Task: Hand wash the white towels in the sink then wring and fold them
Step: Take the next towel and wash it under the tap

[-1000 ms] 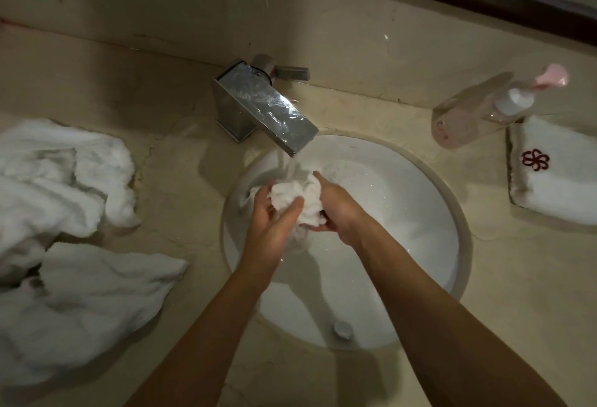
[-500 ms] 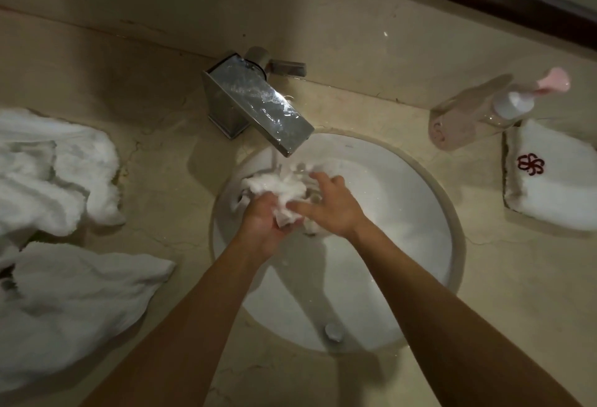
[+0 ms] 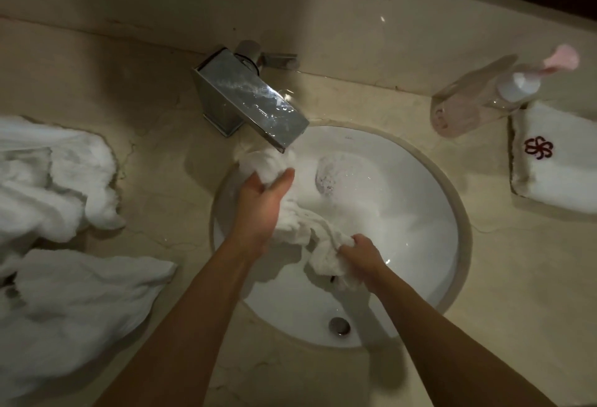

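A wet white towel (image 3: pixel 300 222) stretches across the round white sink (image 3: pixel 420 212). My left hand (image 3: pixel 261 203) grips its far end just under the chrome tap (image 3: pixel 252 99). My right hand (image 3: pixel 360 256) grips the near end, bunched over the middle of the basin. Between the two hands the cloth hangs in a twisted rope. Crumpled white towels (image 3: pixel 58 186) lie heaped on the counter at the left.
A folded white towel with a red flower mark (image 3: pixel 555 164) lies on the counter at the right. Behind it stands a clear pump bottle with a pink nozzle (image 3: pixel 484 99). The drain plug (image 3: pixel 339 325) sits at the basin's near side. A wall rises behind the tap.
The hands were together squeezing a balled towel under the tap. Now my right hand has drawn back toward me, pulling the towel out long, while my left stays by the tap.
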Motion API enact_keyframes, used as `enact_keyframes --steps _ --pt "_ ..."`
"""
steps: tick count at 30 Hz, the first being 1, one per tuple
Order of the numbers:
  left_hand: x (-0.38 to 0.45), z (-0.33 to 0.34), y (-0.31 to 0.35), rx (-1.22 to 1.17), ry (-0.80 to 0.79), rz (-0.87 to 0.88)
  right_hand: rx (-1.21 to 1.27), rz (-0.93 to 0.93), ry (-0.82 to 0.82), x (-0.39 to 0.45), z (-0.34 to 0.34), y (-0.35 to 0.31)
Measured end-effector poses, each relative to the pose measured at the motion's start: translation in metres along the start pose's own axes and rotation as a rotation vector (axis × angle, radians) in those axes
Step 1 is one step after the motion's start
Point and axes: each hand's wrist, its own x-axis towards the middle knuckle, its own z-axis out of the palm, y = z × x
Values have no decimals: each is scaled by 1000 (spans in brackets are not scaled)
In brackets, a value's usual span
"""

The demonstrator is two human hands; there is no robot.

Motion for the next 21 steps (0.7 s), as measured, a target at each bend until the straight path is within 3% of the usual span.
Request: enact_keyframes --steps 2,4,6,7,8,9,11,13,15,18,21 --pt "5 2 5 173 -26 60 -72 -54 -107 -10 -4 -10" --pt "15 4 4 363 -44 103 -315 -152 -157 -21 -10 -26" --pt "26 5 2 507 -36 124 -614 -271 23 -30 -15 -43" --pt "28 5 2 529 -18 113 -597 -347 163 -37 -17 -54" --pt "29 4 2 506 -2 121 -425 -382 245 -47 -19 -67" --pt "27 2 0 477 12 152 -131 -331 223 -51 -20 -80" --pt "14 -3 -7 511 4 355 492 -18 -182 -49 -14 -106" --pt "1 -9 -20 578 -101 544 803 135 -581 -45 1 -125" --pt "-13 -17 -30 576 -136 612 945 104 -690 -40 14 -135" --pt "-28 -30 -35 341 -130 397 899 46 -529 -33 16 -151" --pt "-34 -29 -28 -349 -122 -126 523 -194 -257 -23 15 -161"
